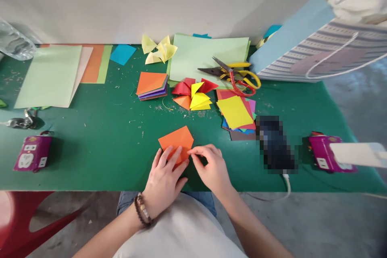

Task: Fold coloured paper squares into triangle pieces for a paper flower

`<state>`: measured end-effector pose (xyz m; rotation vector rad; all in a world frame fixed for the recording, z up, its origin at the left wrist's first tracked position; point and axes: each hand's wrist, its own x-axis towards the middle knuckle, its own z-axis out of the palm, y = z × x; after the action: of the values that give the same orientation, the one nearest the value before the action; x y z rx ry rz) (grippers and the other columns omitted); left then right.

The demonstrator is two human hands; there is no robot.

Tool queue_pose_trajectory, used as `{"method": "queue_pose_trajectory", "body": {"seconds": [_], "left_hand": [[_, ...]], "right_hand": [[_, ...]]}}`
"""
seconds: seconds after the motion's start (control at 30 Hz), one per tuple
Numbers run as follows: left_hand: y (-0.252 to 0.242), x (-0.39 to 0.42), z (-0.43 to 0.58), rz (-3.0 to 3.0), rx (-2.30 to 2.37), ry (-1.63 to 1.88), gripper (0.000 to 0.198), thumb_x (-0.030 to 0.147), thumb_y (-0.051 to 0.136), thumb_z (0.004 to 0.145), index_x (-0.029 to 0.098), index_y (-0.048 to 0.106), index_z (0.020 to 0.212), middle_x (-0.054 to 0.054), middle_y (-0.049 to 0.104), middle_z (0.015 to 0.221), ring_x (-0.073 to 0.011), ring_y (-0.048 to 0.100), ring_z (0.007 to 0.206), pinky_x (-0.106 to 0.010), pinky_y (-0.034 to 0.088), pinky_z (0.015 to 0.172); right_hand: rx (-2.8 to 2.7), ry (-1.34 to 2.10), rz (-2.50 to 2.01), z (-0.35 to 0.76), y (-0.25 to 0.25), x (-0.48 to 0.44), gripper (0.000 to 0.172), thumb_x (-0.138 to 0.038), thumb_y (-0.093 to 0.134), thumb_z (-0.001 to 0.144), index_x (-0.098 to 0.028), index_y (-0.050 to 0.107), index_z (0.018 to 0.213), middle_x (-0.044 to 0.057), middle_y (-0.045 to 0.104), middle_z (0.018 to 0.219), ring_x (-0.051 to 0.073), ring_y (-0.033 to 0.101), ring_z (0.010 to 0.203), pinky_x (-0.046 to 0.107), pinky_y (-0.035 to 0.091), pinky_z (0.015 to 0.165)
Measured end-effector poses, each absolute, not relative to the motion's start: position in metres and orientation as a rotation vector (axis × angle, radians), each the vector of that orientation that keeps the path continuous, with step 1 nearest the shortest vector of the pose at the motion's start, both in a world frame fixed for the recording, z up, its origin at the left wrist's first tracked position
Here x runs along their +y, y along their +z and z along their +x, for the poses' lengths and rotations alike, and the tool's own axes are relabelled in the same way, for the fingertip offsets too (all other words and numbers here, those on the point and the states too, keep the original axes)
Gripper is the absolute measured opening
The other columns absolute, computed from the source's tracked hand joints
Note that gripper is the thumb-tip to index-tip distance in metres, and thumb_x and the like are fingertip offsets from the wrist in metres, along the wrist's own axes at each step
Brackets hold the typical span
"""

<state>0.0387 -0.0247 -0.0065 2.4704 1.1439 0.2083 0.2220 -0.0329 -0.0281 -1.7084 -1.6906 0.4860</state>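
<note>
A folded orange paper sheet [177, 140] lies on the green table mat [99, 157] just in front of me. My left hand [165, 179], with a beaded bracelet on its wrist, presses the near part of the sheet with spread fingers. My right hand [210, 167] comes in from the other side, its fingertips pinching the sheet's right edge. The sheet's near corner is hidden under my fingers.
Beyond my hands sit a stack of coloured paper squares [152, 86], a red-and-yellow folded paper piece [192, 96], scissors [232, 74] and another paper pile [236, 113]. A pixelated dark object [275, 145] and purple power strips [32, 153] lie to the sides.
</note>
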Motion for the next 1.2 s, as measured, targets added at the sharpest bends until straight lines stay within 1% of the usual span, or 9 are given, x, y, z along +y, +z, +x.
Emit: {"method": "queue_pose_trajectory", "body": {"seconds": [0.17,0.3,0.4,0.53,0.7,0.8,0.9,1.03,1.2], "left_hand": [[-0.008,-0.026,0.039,2.461,1.15,0.211,0.04,0.032,0.059,0.087,0.028,0.057,0.127,-0.005,0.042,0.147,-0.0307,0.034,0.135,-0.056,0.029,0.112],[-0.009,-0.019,0.032,2.47,1.103,0.265,0.032,0.032,0.057,0.089,0.028,0.062,0.121,-0.003,0.046,0.144,-0.0289,0.036,0.135,-0.057,0.027,0.113],[-0.009,-0.001,0.021,2.515,0.945,0.311,0.02,0.03,0.054,0.092,0.025,0.068,0.105,-0.001,0.055,0.136,-0.024,0.039,0.134,-0.051,0.028,0.115],[-0.007,0.034,0.009,2.594,0.676,0.271,0.02,0.022,0.049,0.094,0.023,0.069,0.094,0.0,0.065,0.123,-0.0189,0.041,0.134,-0.045,0.028,0.116],[-0.002,0.057,0.0,2.643,0.71,0.311,0.027,0.011,0.046,0.091,0.023,0.07,0.087,0.001,0.061,0.13,-0.0219,0.035,0.138,-0.05,0.027,0.115],[-0.003,0.045,-0.005,2.592,1.009,0.542,0.025,0.01,0.05,0.088,0.023,0.071,0.09,-0.003,0.064,0.123,-0.0245,0.045,0.13,-0.051,0.037,0.109],[-0.007,0.018,-0.003,2.481,1.162,0.694,0.027,0.01,0.049,0.089,0.022,0.069,0.102,-0.005,0.069,0.108,-0.021,0.058,0.112,-0.042,0.049,0.098],[-0.012,-0.01,0.01,2.506,1.06,0.465,0.039,0.025,0.053,0.091,0.014,0.054,0.128,-0.011,0.059,0.129,-0.0237,0.051,0.123,-0.043,0.043,0.107],[-0.014,-0.011,0.015,2.538,1.06,0.359,0.037,0.03,0.052,0.092,0.017,0.056,0.126,-0.01,0.057,0.131,-0.0241,0.046,0.128,-0.046,0.038,0.111]], "right_hand": [[-1.622,0.348,-1.806,0.23,-0.038,-0.01,0.006,-0.021,0.056,0.087,-0.023,0.06,0.084,0.002,0.073,0.084,0.021,0.062,0.077,0.038,0.042,0.076],[-1.578,0.353,-1.791,0.242,-0.038,-0.001,0.009,-0.02,0.054,0.088,-0.023,0.062,0.087,0.003,0.073,0.086,0.021,0.062,0.078,0.038,0.046,0.075],[-1.672,0.345,-1.683,0.251,-0.037,-0.004,0.022,-0.017,0.049,0.089,-0.024,0.064,0.104,0.006,0.07,0.106,0.022,0.06,0.094,0.04,0.049,0.081],[-1.941,0.314,-1.56,0.262,-0.038,-0.008,0.036,-0.016,0.049,0.089,-0.029,0.059,0.122,0.004,0.056,0.134,0.026,0.051,0.118,0.049,0.044,0.097],[-2.052,0.321,-1.474,0.259,-0.04,-0.009,0.026,-0.018,0.053,0.09,-0.03,0.066,0.109,0.002,0.071,0.107,0.025,0.055,0.114,0.048,0.045,0.093],[-1.999,0.296,-1.475,0.252,-0.041,-0.013,0.022,-0.02,0.055,0.089,-0.029,0.069,0.102,0.002,0.072,0.095,0.024,0.059,0.105,0.046,0.047,0.089],[-2.005,0.278,-1.476,0.247,-0.039,-0.019,0.02,-0.02,0.057,0.088,-0.028,0.07,0.101,0.003,0.072,0.091,0.024,0.06,0.101,0.045,0.047,0.088],[-2.078,0.218,-1.414,0.242,-0.034,-0.03,0.022,-0.017,0.061,0.085,-0.029,0.069,0.103,0.002,0.072,0.089,0.023,0.06,0.098,0.044,0.046,0.089],[-2.168,0.222,-1.352,0.243,-0.03,-0.04,0.027,-0.013,0.059,0.085,-0.031,0.07,0.103,0.001,0.071,0.088,0.022,0.06,0.099,0.044,0.047,0.091]]}}
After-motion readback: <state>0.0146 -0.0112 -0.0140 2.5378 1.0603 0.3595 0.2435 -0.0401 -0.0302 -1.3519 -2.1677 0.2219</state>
